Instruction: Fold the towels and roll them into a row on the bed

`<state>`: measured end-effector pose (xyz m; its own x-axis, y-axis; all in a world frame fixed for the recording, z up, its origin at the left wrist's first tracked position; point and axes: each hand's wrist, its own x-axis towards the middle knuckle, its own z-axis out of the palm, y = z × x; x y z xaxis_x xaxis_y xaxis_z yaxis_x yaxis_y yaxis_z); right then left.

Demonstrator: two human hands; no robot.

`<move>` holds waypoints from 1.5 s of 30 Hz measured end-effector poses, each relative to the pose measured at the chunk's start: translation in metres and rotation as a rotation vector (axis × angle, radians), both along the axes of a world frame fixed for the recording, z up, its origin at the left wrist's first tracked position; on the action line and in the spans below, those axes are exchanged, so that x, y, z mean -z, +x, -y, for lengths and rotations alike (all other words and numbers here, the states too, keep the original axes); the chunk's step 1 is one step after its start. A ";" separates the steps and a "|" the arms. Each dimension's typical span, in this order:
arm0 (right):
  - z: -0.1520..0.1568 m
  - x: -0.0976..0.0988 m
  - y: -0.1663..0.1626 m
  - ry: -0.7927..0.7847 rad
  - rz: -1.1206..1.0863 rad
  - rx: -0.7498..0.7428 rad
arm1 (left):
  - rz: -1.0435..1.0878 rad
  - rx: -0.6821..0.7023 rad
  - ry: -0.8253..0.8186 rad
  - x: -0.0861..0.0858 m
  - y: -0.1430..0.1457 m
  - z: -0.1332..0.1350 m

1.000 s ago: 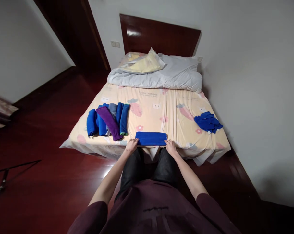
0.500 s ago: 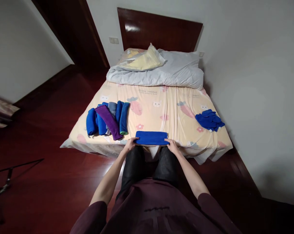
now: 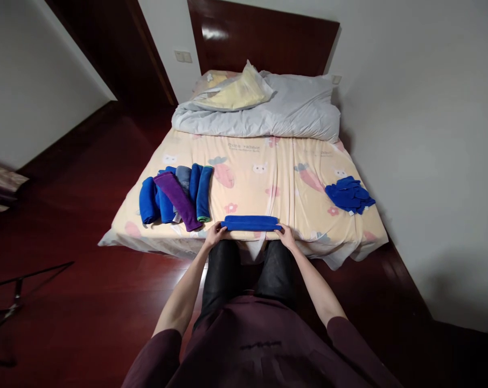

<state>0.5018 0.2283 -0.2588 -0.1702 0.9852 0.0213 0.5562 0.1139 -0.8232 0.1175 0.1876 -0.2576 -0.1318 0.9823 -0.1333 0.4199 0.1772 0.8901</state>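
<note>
Pinching, with left hand (image 3: 215, 235) and right hand (image 3: 285, 236), opposite ends of narrow, folded bright-blue cloth (image 3: 251, 223), directly ahead near front edge of cream carrot-print sheet (image 3: 246, 180), laid lengthwise crosswise between hands, about equally near both.

Sheet (image 3: 250, 188) lies open beyond the blue towel (image 3: 250, 223); purple roll (image 3: 178, 200) blocks left.

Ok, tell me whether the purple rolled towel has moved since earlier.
No: the purple rolled towel keeps its place against the left carrot print on the bedsheet.
</note>
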 end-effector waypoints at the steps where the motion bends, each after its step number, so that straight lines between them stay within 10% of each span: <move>1: -0.001 0.001 0.000 -0.004 0.003 0.018 | -0.008 -0.013 0.003 -0.001 0.000 -0.001; 45: -0.064 -0.029 -0.026 -0.471 0.551 0.194 | -0.326 -0.138 -0.463 0.017 -0.018 -0.053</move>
<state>0.4756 0.2920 -0.2299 0.1430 0.8823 -0.4485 0.8762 -0.3236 -0.3571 0.1000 0.2401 -0.2750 -0.3611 0.8020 -0.4758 0.6048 0.5898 0.5351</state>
